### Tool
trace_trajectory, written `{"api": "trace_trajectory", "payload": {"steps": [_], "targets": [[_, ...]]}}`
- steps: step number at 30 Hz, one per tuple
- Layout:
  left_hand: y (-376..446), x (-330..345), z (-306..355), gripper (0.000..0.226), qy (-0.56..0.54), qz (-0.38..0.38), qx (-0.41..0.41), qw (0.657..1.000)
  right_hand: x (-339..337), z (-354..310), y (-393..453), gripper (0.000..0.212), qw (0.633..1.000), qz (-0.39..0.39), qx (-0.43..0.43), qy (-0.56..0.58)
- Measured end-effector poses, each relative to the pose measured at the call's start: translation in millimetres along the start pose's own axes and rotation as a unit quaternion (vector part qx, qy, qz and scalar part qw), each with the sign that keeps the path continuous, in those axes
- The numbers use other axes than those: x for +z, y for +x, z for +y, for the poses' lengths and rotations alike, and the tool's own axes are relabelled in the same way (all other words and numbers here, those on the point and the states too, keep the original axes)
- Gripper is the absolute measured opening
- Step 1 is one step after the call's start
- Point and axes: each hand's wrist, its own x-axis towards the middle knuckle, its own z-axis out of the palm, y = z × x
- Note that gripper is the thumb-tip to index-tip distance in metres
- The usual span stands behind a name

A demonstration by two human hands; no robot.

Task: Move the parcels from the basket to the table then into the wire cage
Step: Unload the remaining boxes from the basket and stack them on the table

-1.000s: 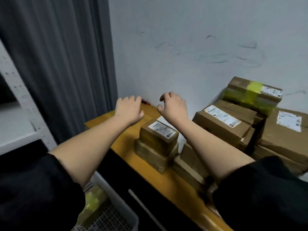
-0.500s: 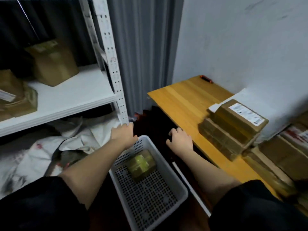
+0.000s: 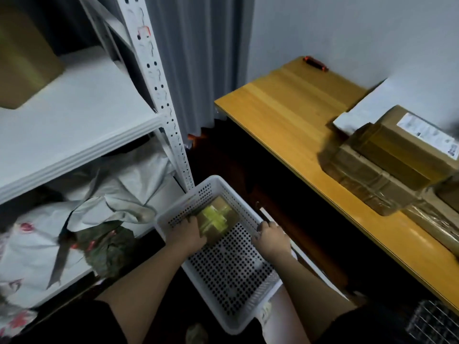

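Basket [image 3: 248, 316], white perforated plastic, sits low in the centre of the frame, on the floor between shelf unit and table. One parcel [image 3: 218, 219] inside it, at the far end: small brown box crossed with yellow-green tape. Left hand [image 3: 190, 234] is down in the basket at the near-left edge of that parcel, fingers resting against it; whether they curl under it cannot be told. Right hand [image 3: 270, 235] is at the basket's right rim, fingers bent over the edge, apparently gripping it. Wooden table [image 3: 285, 108] runs along the right side of the frame; stacked brown parcels [image 3: 387, 165] lie on it at right centre. Wire cage [image 3: 432, 324] shows partly in the lower right corner. White metal shelving [image 3: 74, 125] fills the upper left.
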Motion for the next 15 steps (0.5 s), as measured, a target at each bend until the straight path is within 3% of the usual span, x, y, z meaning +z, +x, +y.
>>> {"api": "trace_trajectory", "payload": {"steps": [5, 9, 15], "targets": [[60.2, 44.5, 7.6, 0.067, -0.136, -0.016, -0.058, 0.989, 29.2, 7.7, 67.7, 0.059, 0.997, -0.074, -0.007, -0.004], [111.4, 94.5, 3.3, 0.08, -0.276, -0.042, -0.114, 0.953, 74.9, 14.6, 125.2, 0.064, 0.994, -0.111, -0.008, 0.017], [207.1, 158.5, -14.5, 0.081, -0.341, -0.098, -0.159, 0.921, 159.1, 16.1, 226.8, 0.067, 0.987, -0.154, -0.014, 0.038]]}}
